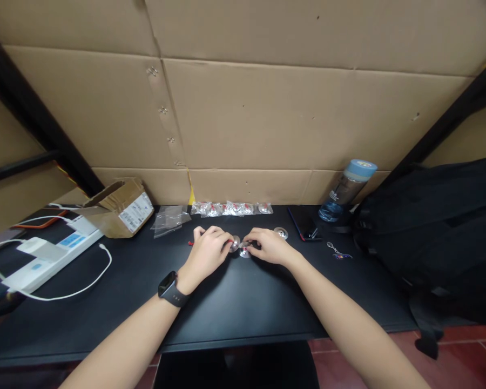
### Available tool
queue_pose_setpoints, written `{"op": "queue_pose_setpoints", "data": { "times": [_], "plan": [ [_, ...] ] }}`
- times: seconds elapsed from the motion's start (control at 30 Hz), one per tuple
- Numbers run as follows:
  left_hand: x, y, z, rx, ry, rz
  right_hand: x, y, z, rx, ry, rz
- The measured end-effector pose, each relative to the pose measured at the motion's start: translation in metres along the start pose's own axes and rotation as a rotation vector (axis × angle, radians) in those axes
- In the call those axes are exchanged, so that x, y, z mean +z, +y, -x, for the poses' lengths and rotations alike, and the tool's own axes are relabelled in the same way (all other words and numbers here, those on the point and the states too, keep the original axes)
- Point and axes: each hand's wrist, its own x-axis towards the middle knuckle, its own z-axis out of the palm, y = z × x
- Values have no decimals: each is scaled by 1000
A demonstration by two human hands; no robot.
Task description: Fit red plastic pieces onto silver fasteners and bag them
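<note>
In the head view, my left hand [210,247] has its fingers closed at the red cord of a small silver cymbal [235,244]. A red cord end [190,243] sticks out on the far left side of that hand. Close beside it, my right hand [269,246] pinches at the red middle of a second small cymbal [245,252]. The two discs are near each other, and I cannot tell whether they touch. Just beyond my right hand lies another silver disc [281,233] with a hole in its middle. My fingers partly cover the cords.
Several bagged cymbals [235,208] line the cardboard wall, beside clear plastic bags [169,220]. To the left are an opened carton [123,210] and a white power strip [52,259] with cables. Rightward are a phone [305,223], bottle [346,192], keychain [339,252] and black backpack [437,232].
</note>
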Motion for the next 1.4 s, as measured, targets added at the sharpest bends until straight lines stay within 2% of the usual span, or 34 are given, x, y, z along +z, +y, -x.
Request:
{"op": "queue_pose_setpoints", "data": {
  "times": [0.2, 0.37, 0.53, 0.67, 0.77, 0.93, 1.07, 1.2, 1.4],
  "plan": [
    [1, -1, -1, 0, -20, -8, 2, -5, 2, -65, -15, -39],
    [3, -2, -1, -32, -29, -12, 10, 3, -2, -37, 4, 26],
    [4, -2, 0, -30, -7, -64, 7, 5, -4, 12, -15, 127],
    [9, -1, 1, -39, 24, -93, 5, 0, -3, -9, 53, 177],
    [13, 0, 2, -102, 22, -15, 5, -3, -3, -31, 168, 30],
    [19, -6, -1, -305, 33, 232, 0, -8, -5, -11, 420, -269],
    [26, -12, -5, -279, 176, 467, 2, -19, -7, 8, 529, -393],
    [26, -6, -5, -211, 225, 555, 17, -32, -8, 26, 478, -594],
    [14, 4, -2, -265, 161, 363, 29, -35, -10, 186, 362, -1066]
  ]
}}
